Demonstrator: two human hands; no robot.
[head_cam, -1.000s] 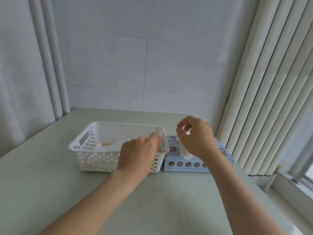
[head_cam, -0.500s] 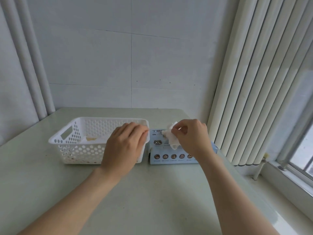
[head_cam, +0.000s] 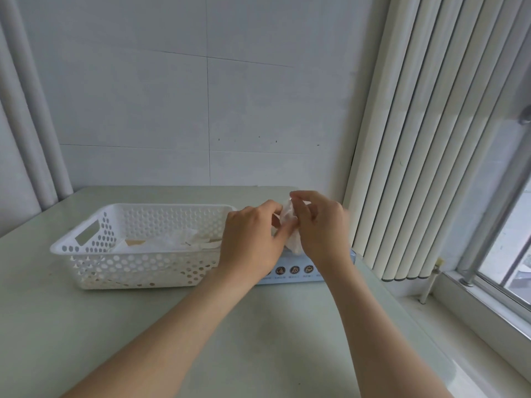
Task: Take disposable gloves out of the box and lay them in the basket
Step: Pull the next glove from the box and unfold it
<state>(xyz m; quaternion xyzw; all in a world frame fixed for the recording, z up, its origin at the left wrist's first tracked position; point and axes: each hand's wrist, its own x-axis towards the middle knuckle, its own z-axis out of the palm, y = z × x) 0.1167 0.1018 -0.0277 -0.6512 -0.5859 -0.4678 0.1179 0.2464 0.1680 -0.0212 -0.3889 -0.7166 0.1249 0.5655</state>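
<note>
Over the blue glove box [head_cam: 290,275], left hand [head_cam: 250,242] and right hand [head_cam: 321,228] grips pinched one thin, crumpled white glove [head_cam: 288,216].

basket [head_cam: 135,255] just left of box [head_cam: 293,273] | both on table [head_cam: 287,328] | gloves [head_cam: 178,239] in basket | blinds [head_cam: 425,139] at right

Left hand [head_cam: 250,239] and right hand [head_cam: 321,228] pinch 1 glove [head_cam: 288,225] (white) above box [head_cam: 298,272].

Perforated white plastic basket [head_cam: 138,262], thin crumpled glove [head_cam: 290,225], matt table [head_cam: 258,340].
</note>
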